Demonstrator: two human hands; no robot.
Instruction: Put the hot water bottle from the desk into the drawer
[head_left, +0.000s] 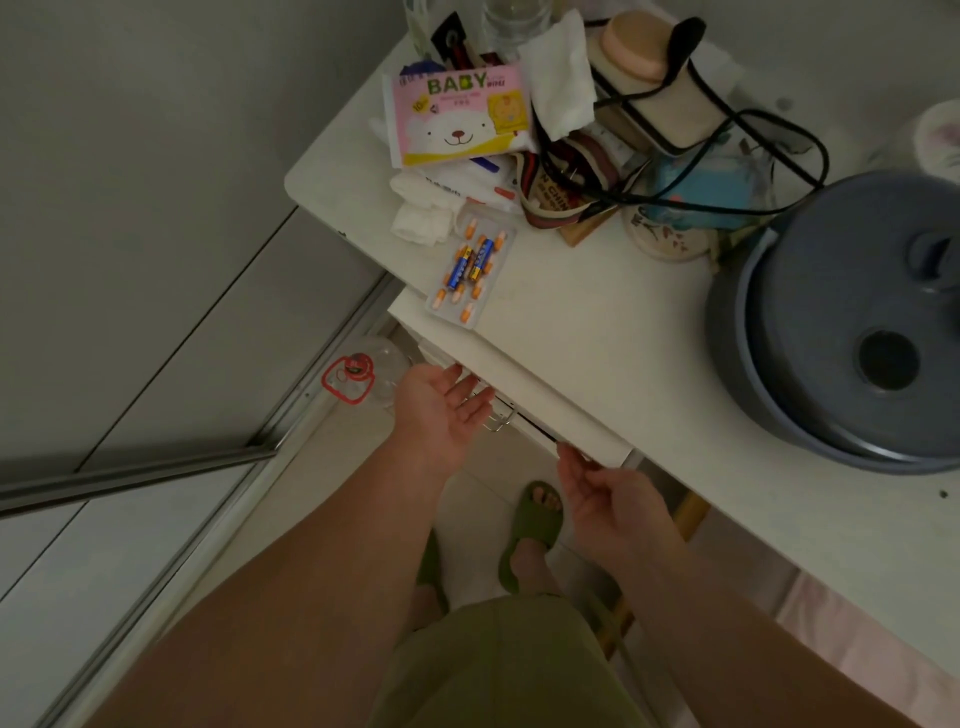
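The hot water bottle (657, 111) lies upper right on the table (597, 332), well apart from both hands. Left hand (441, 408), open, touches the drawer (540, 402) handle; right hand (605, 493), loosely curled, touches its front edge.

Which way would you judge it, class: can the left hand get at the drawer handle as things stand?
Probably yes. The left hand is open, palm up, right beside the metal drawer handle, and nothing lies between them.
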